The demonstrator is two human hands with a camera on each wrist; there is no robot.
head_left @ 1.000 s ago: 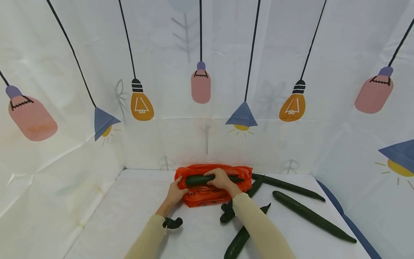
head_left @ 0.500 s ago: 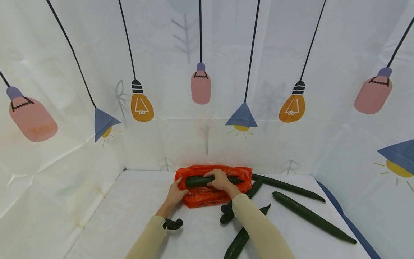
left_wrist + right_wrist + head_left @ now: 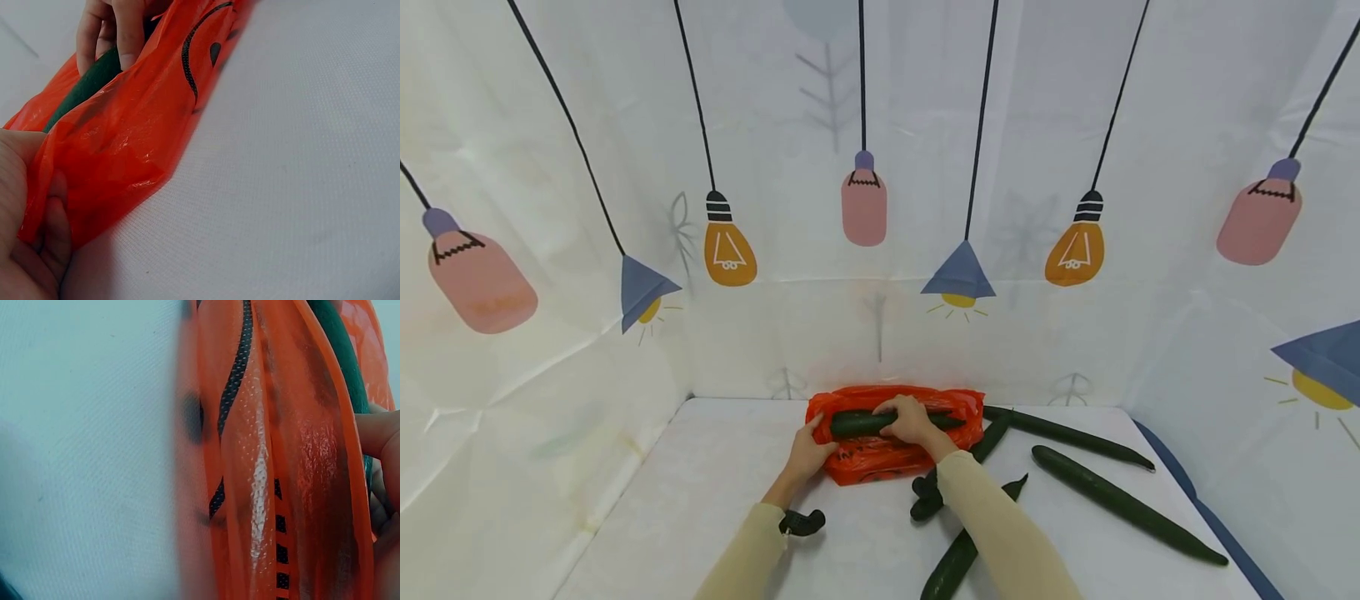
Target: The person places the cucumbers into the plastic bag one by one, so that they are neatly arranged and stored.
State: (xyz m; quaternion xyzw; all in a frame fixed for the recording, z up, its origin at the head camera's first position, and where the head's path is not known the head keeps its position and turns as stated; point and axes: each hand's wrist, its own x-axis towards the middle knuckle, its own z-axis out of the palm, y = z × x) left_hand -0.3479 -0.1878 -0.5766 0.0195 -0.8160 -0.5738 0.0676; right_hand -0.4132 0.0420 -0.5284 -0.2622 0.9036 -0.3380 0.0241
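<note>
A red-orange plastic bag (image 3: 872, 467) lies on its side along the back of the white table, its opening facing up. Inside its mouth rests a dark green cucumber (image 3: 856, 424). My right hand (image 3: 913, 419) grips this cucumber around its middle, fingers over the far side. My left hand (image 3: 808, 452) pinches the bag's left end, with the thumb by the rim and the fingers (image 3: 57, 231) under the plastic. In the right wrist view, the bag's folded wall (image 3: 312, 456) stands beside the cucumber (image 3: 340, 347) and hides part of it.
Several long cucumbers lie to the right: one by the back edge (image 3: 1075, 436), one slanting on the right (image 3: 1127, 504), one partly under my right sleeve (image 3: 953, 568), another beside the bag (image 3: 991, 439). A white sheet printed with lamps (image 3: 865, 325) walls the table (image 3: 700, 467).
Both hands keep their holds on the bag and the cucumber. The whole scene sits slightly lower in the head view; nothing else has visibly moved.
</note>
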